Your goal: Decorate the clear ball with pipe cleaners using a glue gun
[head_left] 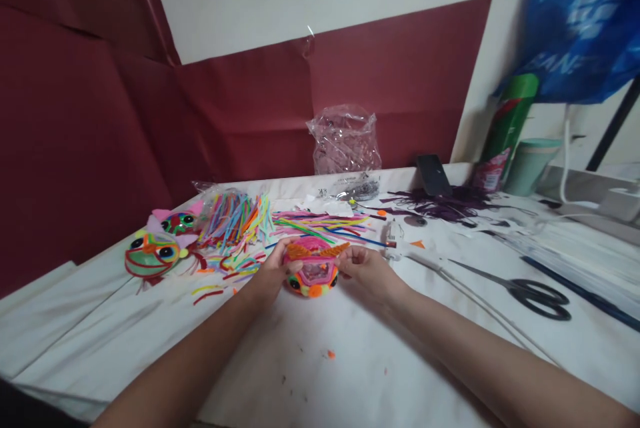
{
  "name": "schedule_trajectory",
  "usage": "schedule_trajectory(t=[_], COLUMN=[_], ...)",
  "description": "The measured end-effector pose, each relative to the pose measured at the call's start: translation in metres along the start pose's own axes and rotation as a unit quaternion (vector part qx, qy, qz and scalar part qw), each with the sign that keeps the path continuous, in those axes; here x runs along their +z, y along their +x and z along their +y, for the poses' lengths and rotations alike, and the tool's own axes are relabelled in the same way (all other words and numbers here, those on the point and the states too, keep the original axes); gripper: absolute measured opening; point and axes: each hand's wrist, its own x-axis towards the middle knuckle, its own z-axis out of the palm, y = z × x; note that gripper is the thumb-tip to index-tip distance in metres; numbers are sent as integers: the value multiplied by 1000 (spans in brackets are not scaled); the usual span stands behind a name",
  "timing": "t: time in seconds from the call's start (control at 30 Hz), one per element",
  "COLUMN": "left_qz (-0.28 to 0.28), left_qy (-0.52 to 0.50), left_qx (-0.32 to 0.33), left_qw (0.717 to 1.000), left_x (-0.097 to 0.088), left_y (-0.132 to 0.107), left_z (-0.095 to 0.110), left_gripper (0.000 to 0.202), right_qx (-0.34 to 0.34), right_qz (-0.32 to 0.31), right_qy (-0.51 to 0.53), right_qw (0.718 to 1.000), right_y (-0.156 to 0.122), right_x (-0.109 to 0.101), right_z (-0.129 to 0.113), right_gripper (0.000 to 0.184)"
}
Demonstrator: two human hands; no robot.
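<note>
Between my hands sits a colourful pipe-cleaner animal craft point(316, 272), pink at the top, with two orange ear-like pieces, dark round eyes and an orange spot low at its front. My left hand point(279, 269) is closed on its left side, thumb over the edge. The fingertips of my right hand point(366, 268) pinch the tip of the orange piece point(336, 251) at the right. Just behind the craft lie loose coloured pipe cleaners point(320, 225). A white hot-glue gun point(397, 241) rests to the right of my right hand.
Two finished-looking animal faces point(153, 255) stand at the left beside a bag of pipe cleaners point(235, 218). Black-handled scissors point(537, 298) lie at the right. Farther back are a clear plastic bag point(346, 141), purple strips point(445, 205), a phone point(434, 175) and a green cup point(533, 165).
</note>
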Motion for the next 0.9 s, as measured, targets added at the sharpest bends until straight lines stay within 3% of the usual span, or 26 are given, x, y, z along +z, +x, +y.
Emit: schedule_trajectory(t=[0.53,0.9], left_qz=[-28,-26], left_qy=[15,6], left_qx=[15,6], left_qw=[999,1000], left_x=[-2,11], left_y=[1,-6], left_z=[0,11], left_gripper=[61,61], right_qx=[7,9], right_qz=[-16,-11], right_qy=[8,-1], right_qw=[1000,1000], right_y=[-2,-6], right_x=[1,0], right_z=[-3,-5], right_gripper=[39,40])
